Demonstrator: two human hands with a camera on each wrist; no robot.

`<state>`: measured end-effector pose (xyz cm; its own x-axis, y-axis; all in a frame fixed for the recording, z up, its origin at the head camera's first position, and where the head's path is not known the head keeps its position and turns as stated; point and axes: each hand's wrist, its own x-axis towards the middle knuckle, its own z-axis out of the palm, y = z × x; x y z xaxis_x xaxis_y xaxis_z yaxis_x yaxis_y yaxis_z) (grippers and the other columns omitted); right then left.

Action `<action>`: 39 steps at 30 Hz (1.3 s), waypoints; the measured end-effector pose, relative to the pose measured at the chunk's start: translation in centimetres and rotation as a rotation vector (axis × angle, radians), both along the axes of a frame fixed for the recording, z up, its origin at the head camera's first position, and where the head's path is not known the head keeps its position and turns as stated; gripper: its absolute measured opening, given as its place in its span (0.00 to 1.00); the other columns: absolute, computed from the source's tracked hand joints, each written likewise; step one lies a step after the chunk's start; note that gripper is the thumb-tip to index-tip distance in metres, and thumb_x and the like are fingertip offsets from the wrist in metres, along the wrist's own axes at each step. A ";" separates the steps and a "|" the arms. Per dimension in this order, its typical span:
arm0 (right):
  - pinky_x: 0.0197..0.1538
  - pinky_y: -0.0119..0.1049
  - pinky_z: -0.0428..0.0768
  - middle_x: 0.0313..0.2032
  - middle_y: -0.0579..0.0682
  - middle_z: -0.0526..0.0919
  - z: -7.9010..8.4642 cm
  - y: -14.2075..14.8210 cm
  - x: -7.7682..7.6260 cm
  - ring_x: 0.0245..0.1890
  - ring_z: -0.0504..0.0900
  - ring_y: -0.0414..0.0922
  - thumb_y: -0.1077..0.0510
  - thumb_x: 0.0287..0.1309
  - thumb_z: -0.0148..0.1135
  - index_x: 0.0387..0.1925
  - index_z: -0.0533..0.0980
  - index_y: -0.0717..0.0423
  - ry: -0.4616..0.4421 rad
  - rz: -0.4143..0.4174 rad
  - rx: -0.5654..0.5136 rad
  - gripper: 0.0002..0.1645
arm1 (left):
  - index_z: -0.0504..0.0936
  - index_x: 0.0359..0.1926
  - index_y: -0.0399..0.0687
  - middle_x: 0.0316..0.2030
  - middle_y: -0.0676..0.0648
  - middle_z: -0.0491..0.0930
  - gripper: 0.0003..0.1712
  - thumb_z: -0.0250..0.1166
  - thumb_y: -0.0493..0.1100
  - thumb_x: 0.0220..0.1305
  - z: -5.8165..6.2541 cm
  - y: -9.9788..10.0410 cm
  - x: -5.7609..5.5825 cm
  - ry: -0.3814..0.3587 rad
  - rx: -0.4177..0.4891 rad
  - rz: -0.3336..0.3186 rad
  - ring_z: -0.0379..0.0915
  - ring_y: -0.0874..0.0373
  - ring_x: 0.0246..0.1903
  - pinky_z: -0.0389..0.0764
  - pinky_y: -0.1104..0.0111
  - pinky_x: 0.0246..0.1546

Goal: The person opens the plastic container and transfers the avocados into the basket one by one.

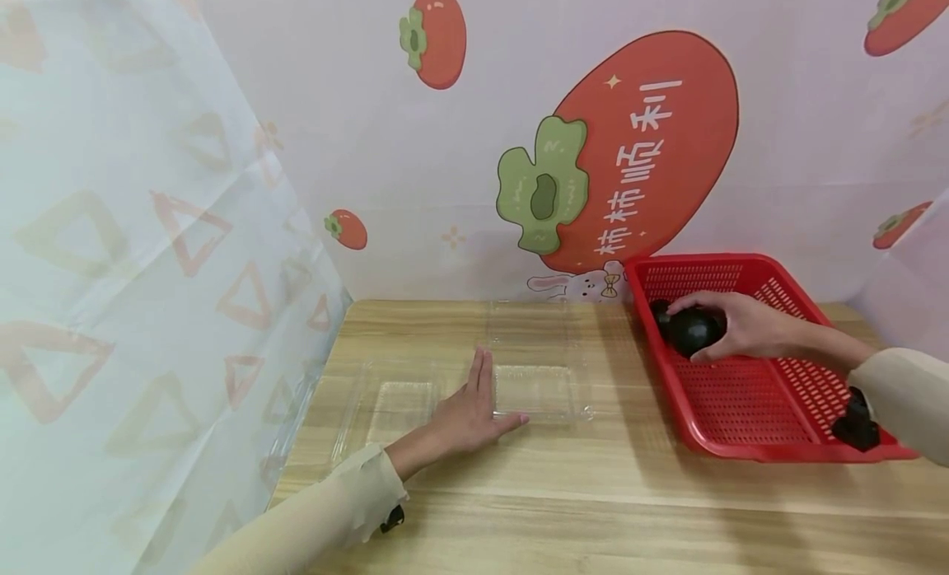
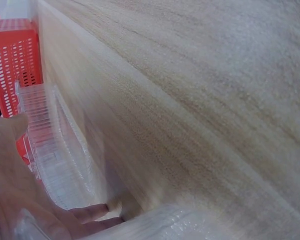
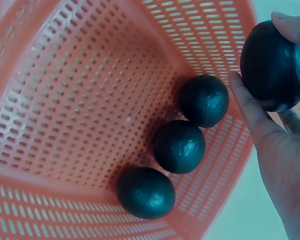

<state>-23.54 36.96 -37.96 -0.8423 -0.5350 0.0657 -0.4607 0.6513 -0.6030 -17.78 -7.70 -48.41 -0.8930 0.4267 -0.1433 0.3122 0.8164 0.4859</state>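
Note:
My right hand (image 1: 741, 324) grips a dark, oval, avocado-like fruit (image 1: 695, 331) over the left part of a red plastic basket (image 1: 741, 453). In the right wrist view this held fruit (image 3: 274, 67) is between thumb and fingers, above the basket rim. Three similar dark fruits (image 3: 179, 146) lie in a row along the basket wall below. My left hand (image 1: 467, 410) lies on the table with straight fingers against the left side of a clear plastic box (image 1: 537, 392), thumb along its front edge. Its clear lid (image 1: 528, 321) lies folded back.
Another clear plastic box (image 1: 400, 402) stands left of my left hand, partly behind my forearm. A wooden table (image 1: 593, 509) carries everything. Printed sheets (image 1: 356, 130) hang behind and at the sides.

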 end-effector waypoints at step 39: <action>0.49 0.59 0.86 0.56 0.59 0.80 -3.7 0.5 -1.1 0.53 0.77 0.58 0.52 0.41 0.89 0.60 0.79 0.54 -0.289 0.037 0.318 0.43 | 0.32 0.84 0.36 0.84 0.35 0.27 0.69 0.60 0.75 0.70 0.0 0.1 0.0 0.000 -0.011 -0.002 0.69 0.35 0.71 0.76 0.68 0.19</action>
<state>-24.63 37.44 -41.61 -0.7817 -0.5208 -0.3431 -0.3288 0.8116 -0.4828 -17.74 -7.59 -48.46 -0.8920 0.4271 -0.1480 0.3140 0.8210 0.4768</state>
